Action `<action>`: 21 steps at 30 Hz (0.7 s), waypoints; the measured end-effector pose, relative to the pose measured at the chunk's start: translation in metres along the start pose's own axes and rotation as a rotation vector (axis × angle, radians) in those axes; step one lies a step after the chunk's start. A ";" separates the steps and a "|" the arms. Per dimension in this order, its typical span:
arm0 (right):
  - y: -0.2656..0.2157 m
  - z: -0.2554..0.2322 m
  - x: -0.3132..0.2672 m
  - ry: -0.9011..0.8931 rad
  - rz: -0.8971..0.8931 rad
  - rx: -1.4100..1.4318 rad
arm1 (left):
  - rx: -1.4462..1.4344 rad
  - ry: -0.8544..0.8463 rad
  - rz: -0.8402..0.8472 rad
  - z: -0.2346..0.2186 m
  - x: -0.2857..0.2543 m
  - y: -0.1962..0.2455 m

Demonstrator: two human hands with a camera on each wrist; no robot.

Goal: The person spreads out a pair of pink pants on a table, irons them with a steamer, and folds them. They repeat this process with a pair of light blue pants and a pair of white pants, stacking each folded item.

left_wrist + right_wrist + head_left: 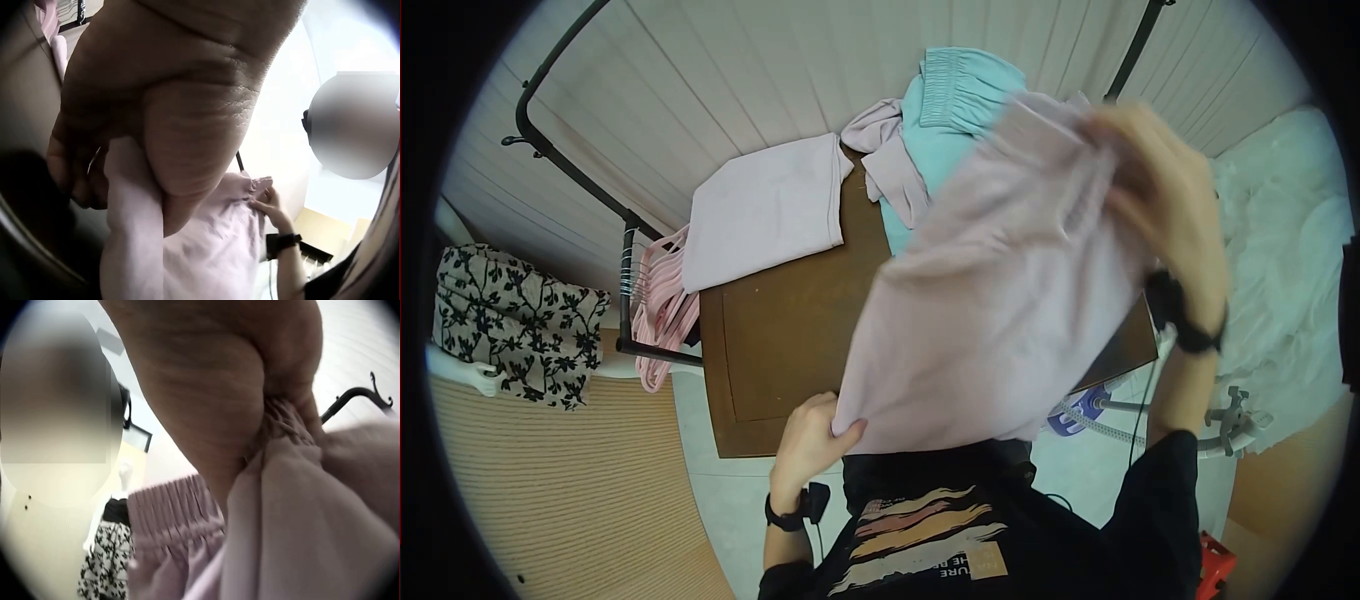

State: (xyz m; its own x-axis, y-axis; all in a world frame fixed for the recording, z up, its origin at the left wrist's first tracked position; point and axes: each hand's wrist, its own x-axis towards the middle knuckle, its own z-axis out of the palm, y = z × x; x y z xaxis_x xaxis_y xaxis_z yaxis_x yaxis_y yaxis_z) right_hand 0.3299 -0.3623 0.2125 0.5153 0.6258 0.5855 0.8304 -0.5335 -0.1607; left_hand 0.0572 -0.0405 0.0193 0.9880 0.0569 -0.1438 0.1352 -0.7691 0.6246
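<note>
A pale pink garment with a gathered elastic waistband [175,509] hangs stretched between both hands over the front of the table. My right hand [1170,190], raised at the upper right and blurred in the head view, grips the bunched waistband end. Lower down, my left hand [808,445] pinches the opposite end at a corner, the cloth [134,212] passing between thumb and fingers in the left wrist view. The pink garment [990,320] hides much of the table's right side.
On the brown table [775,330] lie a folded pale lilac garment [770,210], a turquoise garment [965,95] and a crumpled pinkish piece [895,175]. Pink hangers [662,300] hang on a black rack [570,170] at left. A mannequin in a patterned skirt [520,325] stands beyond.
</note>
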 end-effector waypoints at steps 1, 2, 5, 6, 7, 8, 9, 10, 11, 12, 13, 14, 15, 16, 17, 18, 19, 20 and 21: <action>0.001 0.020 0.022 0.134 -0.086 -0.128 | -0.086 0.019 0.042 0.005 -0.005 0.002; -0.001 0.041 0.031 0.263 -0.174 -0.254 | -0.093 0.010 0.036 0.010 -0.009 0.005; -0.016 0.083 0.018 0.281 -0.146 -0.280 | -0.051 0.134 -0.119 0.022 -0.021 0.014; -0.020 0.093 0.002 0.263 -0.144 -0.273 | -0.099 0.197 -0.179 0.025 -0.022 0.017; -0.028 0.100 -0.023 0.210 -0.038 -0.169 | -0.146 0.253 -0.237 0.027 -0.024 0.018; -0.034 0.105 -0.052 0.155 0.078 -0.070 | -0.154 0.227 -0.245 0.029 -0.026 0.018; -0.036 0.111 -0.084 0.107 0.188 -0.001 | -0.170 0.243 -0.319 0.029 -0.028 0.016; -0.039 0.116 -0.119 0.063 0.304 0.065 | -0.181 0.255 -0.390 0.029 -0.029 0.014; -0.046 0.121 -0.156 0.116 0.430 0.201 | -0.227 0.291 -0.352 0.032 -0.029 0.011; -0.054 0.125 -0.193 0.176 0.551 0.335 | -0.227 0.263 -0.346 0.034 -0.028 0.005; -0.064 0.130 -0.237 0.230 0.660 0.374 | -0.283 0.287 -0.301 0.036 -0.028 0.000; -0.074 0.134 -0.276 0.288 0.769 0.414 | -0.339 0.313 -0.258 0.037 -0.027 -0.005; -0.087 0.134 -0.303 0.289 0.792 0.406 | -0.411 0.302 -0.267 0.038 -0.026 -0.007; -0.100 0.133 -0.321 0.247 0.964 0.590 | -0.404 0.280 -0.263 0.037 -0.025 -0.010; -0.108 0.132 -0.336 0.209 1.133 0.778 | -0.479 0.242 -0.287 0.035 -0.025 -0.014; -0.110 0.133 -0.348 0.090 1.267 1.005 | -0.553 0.203 -0.313 0.035 -0.025 -0.019; -0.112 0.136 -0.349 0.058 1.360 1.249 | -0.541 0.234 -0.298 0.039 -0.025 -0.026; -0.116 0.140 -0.346 0.022 1.436 1.498 | -0.537 0.222 -0.292 0.044 -0.026 -0.036; -0.122 0.141 -0.342 0.029 1.440 1.497 | -0.489 0.267 -0.221 0.049 -0.028 -0.048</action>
State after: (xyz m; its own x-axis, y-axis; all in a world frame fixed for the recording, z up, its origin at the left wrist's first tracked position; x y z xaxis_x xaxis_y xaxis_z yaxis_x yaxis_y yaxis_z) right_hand 0.0827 -0.4308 -0.0802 0.8178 0.2632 -0.5118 -0.5706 0.2553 -0.7805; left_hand 0.0198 -0.0367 -0.0442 0.9085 0.3891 -0.1526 0.2962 -0.3421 0.8918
